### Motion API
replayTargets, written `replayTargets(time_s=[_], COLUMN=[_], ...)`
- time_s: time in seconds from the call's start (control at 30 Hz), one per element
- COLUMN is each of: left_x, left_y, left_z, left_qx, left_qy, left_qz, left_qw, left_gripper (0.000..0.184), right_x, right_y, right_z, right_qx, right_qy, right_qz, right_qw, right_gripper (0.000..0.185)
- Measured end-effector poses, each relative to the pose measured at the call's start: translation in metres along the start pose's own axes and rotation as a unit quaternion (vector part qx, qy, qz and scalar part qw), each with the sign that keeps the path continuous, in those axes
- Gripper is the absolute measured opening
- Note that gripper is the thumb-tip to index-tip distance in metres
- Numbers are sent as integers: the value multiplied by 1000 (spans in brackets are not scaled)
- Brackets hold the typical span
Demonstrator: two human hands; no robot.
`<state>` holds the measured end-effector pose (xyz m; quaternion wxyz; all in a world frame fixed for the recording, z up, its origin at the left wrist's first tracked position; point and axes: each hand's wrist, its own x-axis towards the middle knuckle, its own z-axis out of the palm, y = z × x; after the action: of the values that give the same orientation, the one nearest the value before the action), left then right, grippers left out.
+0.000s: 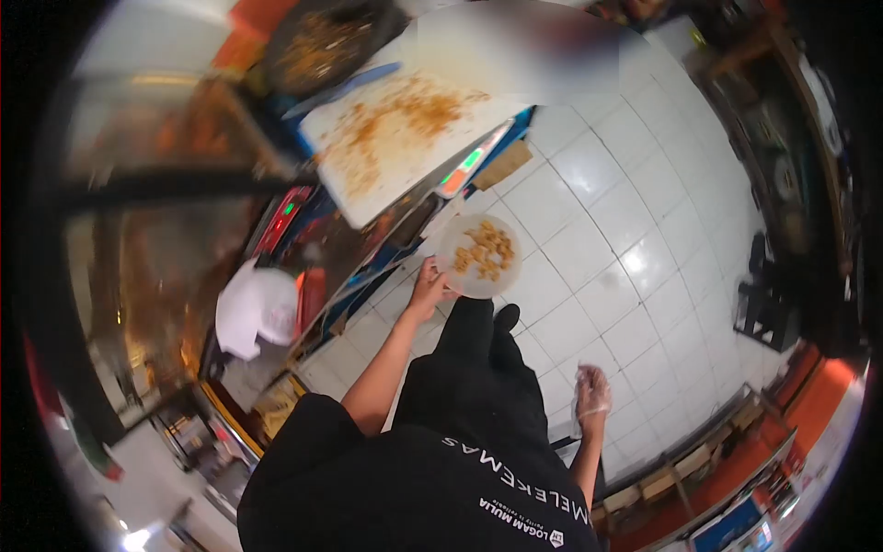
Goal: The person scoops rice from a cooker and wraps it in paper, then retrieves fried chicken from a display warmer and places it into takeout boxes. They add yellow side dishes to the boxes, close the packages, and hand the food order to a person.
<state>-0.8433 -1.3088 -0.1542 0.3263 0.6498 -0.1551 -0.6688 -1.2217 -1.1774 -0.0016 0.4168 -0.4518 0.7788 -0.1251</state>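
Observation:
My left hand [429, 292] is closed on the near left rim of a round translucent plastic bowl [452, 241]. Small golden-brown food pieces [485, 250] lie loose in the bowl, which is above the tiled floor in front of my legs. My right hand [591, 394] hangs low at my right side in a clear plastic glove. Its fingers are loosely bent and I see nothing in them. Left of the bowl is a white cutting board [345, 189] scattered with reddish-brown crumbs. A blue-handled knife [368, 75] rests along its far edge.
A dark round pan or mortar [322, 51] with brown bits stands beyond the board. Digital scales [464, 170] sit at the counter edge. A white plastic bag [241, 313] lies on the left. Pale floor tiles [635, 276] extend right, toward a black crate [768, 317] and shelving.

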Motion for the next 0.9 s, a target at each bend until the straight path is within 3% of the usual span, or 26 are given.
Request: replayTargets(time_s=[0.07, 0.13, 0.2, 0.33, 0.4, 0.53, 0.57, 0.67, 0.83, 0.9], left_x=[-71, -142, -212, -330, -374, -361, -351, -327, -347, -354], left_y=[11, 17, 26, 39, 56, 92, 96, 105, 123, 122], left_z=[-14, -38, -60, -118, -141, -202, -216, -222, -208, -217], left_qx=[-13, -43, -77, -138, -105, -40, 80, 350, 351, 353], left_qy=[-17, -2, 32, 158, 230, 314, 363, 508, 444, 432], left_qz=[-24, 16, 50, 194, 258, 357, 355, 435, 380, 411], left_qw=[999, 999, 995, 958, 933, 879, 858, 656, 732, 722], left_gripper=[40, 42, 42, 48, 55, 61, 65, 69, 72, 72], right_x=[-3, 11, 18, 1, -14, -32, -42, -75, -99, -113], right_y=[2, -8, -15, -53, -69, -114, -126, -160, -209, -243], right_z=[-7, -9, -16, -37, -42, 8, 19, 38, 98, 119], right_qx=[17, 66, 118, 121, 105, 86, 86, 71, 43, 20], right_qy=[-17, -47, -117, -188, -216, -275, -297, -321, -282, -290], right_qz=[-89, -192, -155, -227, -257, -337, -328, -343, -408, -386], right_qw=[996, 978, 974, 948, 936, 896, 893, 880, 868, 875], right_gripper=[20, 22, 24, 29, 32, 37, 38, 38, 31, 33])
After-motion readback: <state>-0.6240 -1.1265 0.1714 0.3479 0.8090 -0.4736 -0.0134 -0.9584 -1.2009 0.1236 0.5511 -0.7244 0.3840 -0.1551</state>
